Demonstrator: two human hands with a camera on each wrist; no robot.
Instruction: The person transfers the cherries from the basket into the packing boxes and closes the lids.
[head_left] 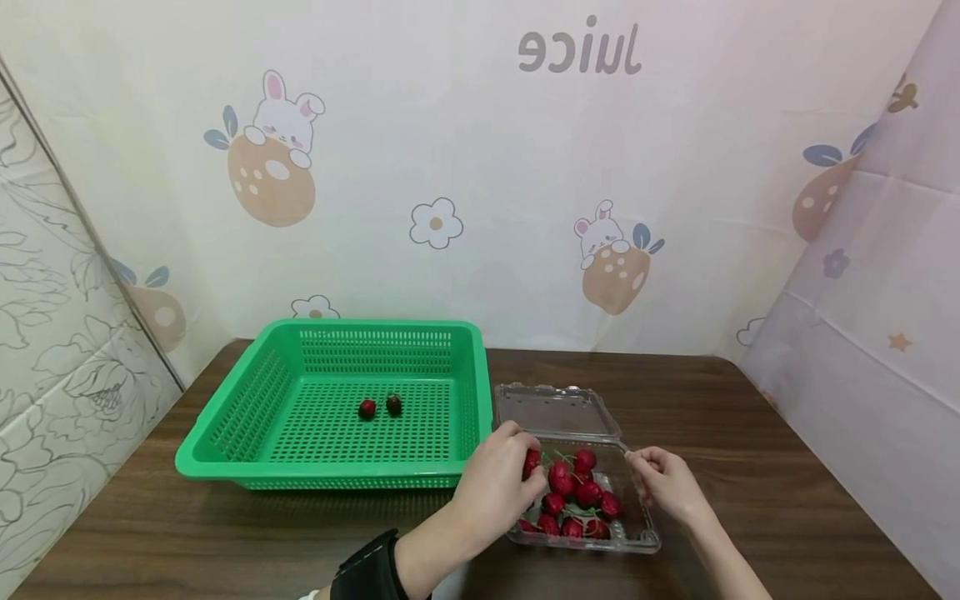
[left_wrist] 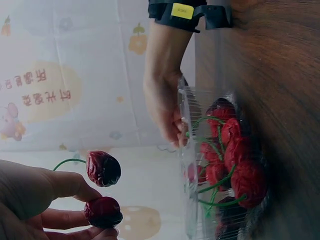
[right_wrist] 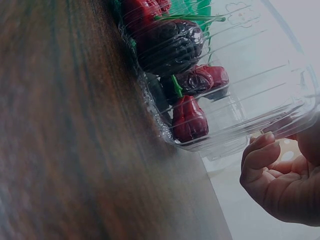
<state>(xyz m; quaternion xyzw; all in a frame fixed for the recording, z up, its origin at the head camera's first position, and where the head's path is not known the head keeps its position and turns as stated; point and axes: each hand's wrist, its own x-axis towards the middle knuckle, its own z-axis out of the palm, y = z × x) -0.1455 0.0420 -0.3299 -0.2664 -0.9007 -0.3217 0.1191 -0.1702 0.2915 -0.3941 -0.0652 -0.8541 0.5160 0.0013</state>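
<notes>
My left hand (head_left: 495,475) is over the left side of a clear plastic clamshell box (head_left: 637,537) and pinches a dark red cherry (left_wrist: 102,212) between its fingertips. A second cherry (left_wrist: 102,167) with a green stem appears right beside those fingers in the left wrist view. Inside the box lies a heap of red cherries (head_left: 588,493) with green stems. With curled fingers and thumb, my right hand (head_left: 667,479) pinches the box's right rim, seen closely in the right wrist view (right_wrist: 285,175). The hinged lid (head_left: 555,412) lies folded back behind the box.
To the left stands a large green plastic basket (head_left: 225,475) with slotted walls. Two cherries, one red (head_left: 367,409) and one darker (head_left: 393,405), lie on its bottom. The dark wooden table (head_left: 705,408) ends at a printed curtain (head_left: 510,275) behind.
</notes>
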